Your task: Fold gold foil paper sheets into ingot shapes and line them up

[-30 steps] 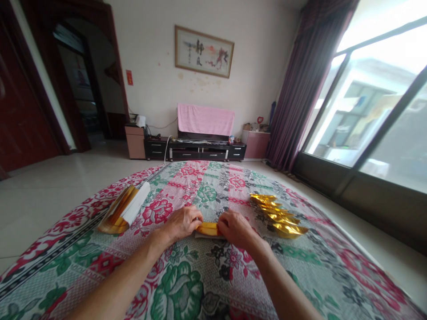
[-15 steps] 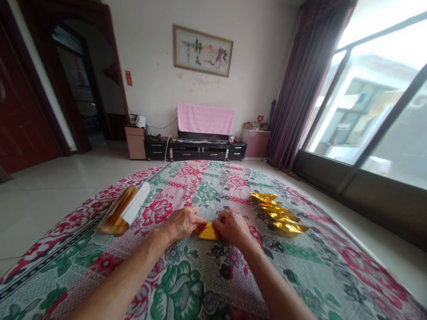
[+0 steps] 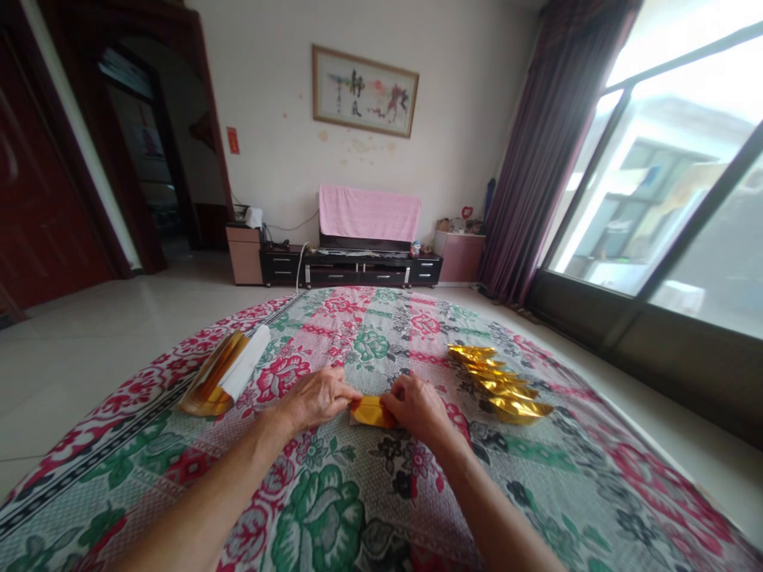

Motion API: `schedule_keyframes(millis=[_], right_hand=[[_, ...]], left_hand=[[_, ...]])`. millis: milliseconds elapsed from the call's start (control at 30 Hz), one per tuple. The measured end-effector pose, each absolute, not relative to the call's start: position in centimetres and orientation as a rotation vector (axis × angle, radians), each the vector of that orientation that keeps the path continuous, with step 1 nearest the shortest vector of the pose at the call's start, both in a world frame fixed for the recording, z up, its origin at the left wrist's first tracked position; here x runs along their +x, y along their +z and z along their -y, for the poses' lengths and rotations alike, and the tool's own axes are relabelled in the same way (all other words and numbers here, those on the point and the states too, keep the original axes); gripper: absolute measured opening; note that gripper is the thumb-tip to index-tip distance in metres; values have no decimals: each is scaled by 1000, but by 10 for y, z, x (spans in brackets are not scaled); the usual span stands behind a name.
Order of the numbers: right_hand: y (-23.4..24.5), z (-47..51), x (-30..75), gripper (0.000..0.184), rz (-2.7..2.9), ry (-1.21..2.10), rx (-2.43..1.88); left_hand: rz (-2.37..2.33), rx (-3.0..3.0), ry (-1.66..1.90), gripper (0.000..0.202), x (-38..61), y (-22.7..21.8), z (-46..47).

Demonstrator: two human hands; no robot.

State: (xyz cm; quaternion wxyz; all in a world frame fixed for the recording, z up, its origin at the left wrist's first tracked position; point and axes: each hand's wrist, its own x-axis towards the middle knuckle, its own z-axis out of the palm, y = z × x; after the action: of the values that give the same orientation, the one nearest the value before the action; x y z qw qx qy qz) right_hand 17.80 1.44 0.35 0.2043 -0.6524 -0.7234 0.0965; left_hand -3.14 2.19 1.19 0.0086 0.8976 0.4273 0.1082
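A small folded piece of gold foil paper (image 3: 370, 412) lies on the patterned tablecloth (image 3: 319, 516), between my two hands. My left hand (image 3: 320, 397) pinches its left end with thumb and forefinger. At the other end, the curled fingers of my right hand (image 3: 416, 405) grip the paper and cover its right edge. To the right stands a row of several folded gold paper ingots (image 3: 501, 381), apart from my hands. On the left rests a stack of gold paper sheets (image 3: 218, 377) in a partly open white wrapper (image 3: 247, 365).
Beyond the round table stands a low black TV cabinet (image 3: 358, 270), with a pink cloth (image 3: 369, 210) draped over the television. A purple curtain (image 3: 518, 159) and a large window (image 3: 656, 199) are on the right. A dark red door (image 3: 48, 191) is at the left.
My left hand has slid slightly left along the gold paper, baring more of its surface. My right hand stays almost where it was. The whole view has shifted a little.
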Motion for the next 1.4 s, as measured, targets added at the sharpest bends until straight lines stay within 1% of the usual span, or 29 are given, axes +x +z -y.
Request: schedule_keyframes(millis=[300, 400, 533, 633, 700, 900, 967, 1167, 1267, 1400], right_hand=[[3, -13, 177, 18, 2012, 260, -1815], [3, -13, 178, 18, 2008, 260, -1816], [4, -14, 177, 18, 2010, 266, -1826], [4, -14, 177, 18, 2009, 256, -1821], [4, -14, 177, 18, 2009, 248, -1813], [5, -12, 177, 17, 2011, 235, -1823], [6, -11, 176, 18, 1999, 227, -1841], [3, -11, 166, 28, 1911, 134, -1901], [2, -11, 163, 26, 1899, 126, -1913], [2, -14, 170, 21, 1927, 237, -1884]], left_hand=[[-1367, 2730, 458, 40, -39, 4, -25], [-1377, 2693, 518, 39, -43, 3, -25], [-1438, 2615, 799, 32, -36, 1, -27], [-1389, 2583, 987, 28, -17, 1, -28], [-1376, 2591, 947, 24, -4, 1, -27], [-1424, 2590, 706, 22, 12, 1, -22], [-1455, 2536, 691, 21, 10, 1, -23], [-1469, 2464, 707, 18, 9, -1, -24], [-1474, 2470, 710, 15, 9, -2, -23], [-1477, 2473, 677, 14, 8, -2, -22]])
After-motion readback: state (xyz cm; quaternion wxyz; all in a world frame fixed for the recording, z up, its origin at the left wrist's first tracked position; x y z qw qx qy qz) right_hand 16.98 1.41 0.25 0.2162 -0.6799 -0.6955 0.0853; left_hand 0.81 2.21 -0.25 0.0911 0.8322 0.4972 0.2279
